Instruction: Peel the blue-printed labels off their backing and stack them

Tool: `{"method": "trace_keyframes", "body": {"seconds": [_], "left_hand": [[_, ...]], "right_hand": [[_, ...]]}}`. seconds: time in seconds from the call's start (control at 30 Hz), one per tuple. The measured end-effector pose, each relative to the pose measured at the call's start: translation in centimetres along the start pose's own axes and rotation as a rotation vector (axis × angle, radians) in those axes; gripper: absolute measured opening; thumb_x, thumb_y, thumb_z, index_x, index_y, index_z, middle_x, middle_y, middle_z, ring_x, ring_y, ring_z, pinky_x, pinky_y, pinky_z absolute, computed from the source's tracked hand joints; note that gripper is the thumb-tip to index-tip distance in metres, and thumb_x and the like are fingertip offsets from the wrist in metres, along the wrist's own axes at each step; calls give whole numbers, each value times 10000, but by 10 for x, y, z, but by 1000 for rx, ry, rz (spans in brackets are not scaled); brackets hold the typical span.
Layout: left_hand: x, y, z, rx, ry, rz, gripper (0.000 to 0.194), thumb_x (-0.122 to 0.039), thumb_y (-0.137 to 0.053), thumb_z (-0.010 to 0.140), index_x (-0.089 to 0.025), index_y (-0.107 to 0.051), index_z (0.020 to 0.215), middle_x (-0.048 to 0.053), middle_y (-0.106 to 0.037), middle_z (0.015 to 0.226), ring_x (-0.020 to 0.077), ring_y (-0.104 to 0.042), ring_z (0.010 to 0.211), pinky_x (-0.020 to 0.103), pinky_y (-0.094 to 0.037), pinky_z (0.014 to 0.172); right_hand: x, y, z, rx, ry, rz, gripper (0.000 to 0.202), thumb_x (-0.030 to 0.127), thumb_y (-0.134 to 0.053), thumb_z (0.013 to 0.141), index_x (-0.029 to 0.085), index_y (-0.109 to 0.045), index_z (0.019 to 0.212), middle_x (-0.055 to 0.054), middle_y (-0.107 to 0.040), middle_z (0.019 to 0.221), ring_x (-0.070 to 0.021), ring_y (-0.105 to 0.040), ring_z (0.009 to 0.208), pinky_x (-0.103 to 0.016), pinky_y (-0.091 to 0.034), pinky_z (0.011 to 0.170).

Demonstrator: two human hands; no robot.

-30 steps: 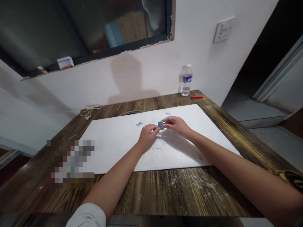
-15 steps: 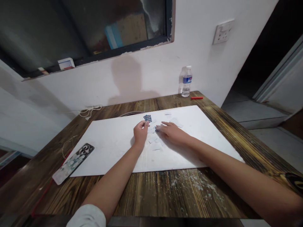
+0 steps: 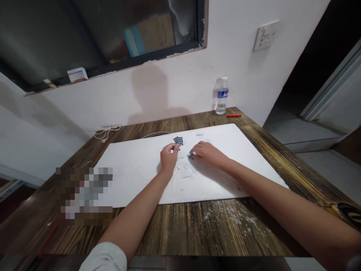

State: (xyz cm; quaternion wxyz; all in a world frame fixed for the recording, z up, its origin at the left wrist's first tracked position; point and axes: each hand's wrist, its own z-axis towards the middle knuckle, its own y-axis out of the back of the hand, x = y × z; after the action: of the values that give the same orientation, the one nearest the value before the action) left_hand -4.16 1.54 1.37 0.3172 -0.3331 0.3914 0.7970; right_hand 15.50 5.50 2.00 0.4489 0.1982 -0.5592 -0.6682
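Observation:
Over the middle of the white board [image 3: 135, 169], my left hand [image 3: 169, 156] pinches a small fan of blue-edged cards [image 3: 178, 140] between thumb and fingers. To its right, my right hand [image 3: 207, 152] has its fingers closed on a single small blue-and-white card [image 3: 190, 155], just above the board. Small pale paper pieces [image 3: 186, 173] lie scattered below and between the hands. Another slip [image 3: 199, 134] lies farther back on the board.
The board rests on a dark wooden table [image 3: 180, 233]. At the back stand a water bottle [image 3: 222, 96] and a red stick [image 3: 234, 115]. A white cord [image 3: 107, 130] lies back left. A pixelated patch covers the left front.
My right hand's fingers have drawn together and a small card now shows at their tips. The fanned cards in my left hand have shifted slightly right.

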Motion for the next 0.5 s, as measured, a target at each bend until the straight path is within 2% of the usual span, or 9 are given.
{"method": "trace_keyframes", "body": {"seconds": [0.07, 0.13, 0.33, 0.5], "left_hand": [[-1, 0, -1, 11, -14, 6, 240, -352, -561, 847, -189, -623, 682, -2, -661, 706, 147, -598, 728, 241, -423, 707], [-3, 0, -2, 26, -27, 19, 231, -341, -563, 846, -189, -627, 684, 2, -662, 715, 148, -598, 738, 241, -423, 703], [-6, -1, -3, 85, -65, 37, 217, -340, -571, 838, -189, -633, 695, 16, -658, 728, 160, -603, 751, 254, -436, 708], [-6, -1, -3, 116, -67, 52, 197, -319, -570, 832, -191, -641, 702, 18, -661, 741, 163, -606, 763, 259, -446, 720]], "right_hand": [[-2, -8, -1, -46, 4, 15, 347, 180, -505, 898, 219, -606, 1228, -74, -645, 1245, -258, -509, 1184, -389, -372, 938], [-1, -14, -2, -42, 13, 30, 374, 186, -484, 917, 223, -572, 1279, -75, -625, 1281, -266, -489, 1219, -408, -363, 961], [5, -12, -1, -11, -3, 51, 335, 156, -497, 896, 236, -623, 1196, -73, -668, 1168, -258, -521, 1105, -395, -380, 885], [2, -14, -2, -6, 3, 33, 394, 159, -490, 894, 222, -586, 1271, -99, -613, 1264, -278, -467, 1155, -418, -366, 922]]}}
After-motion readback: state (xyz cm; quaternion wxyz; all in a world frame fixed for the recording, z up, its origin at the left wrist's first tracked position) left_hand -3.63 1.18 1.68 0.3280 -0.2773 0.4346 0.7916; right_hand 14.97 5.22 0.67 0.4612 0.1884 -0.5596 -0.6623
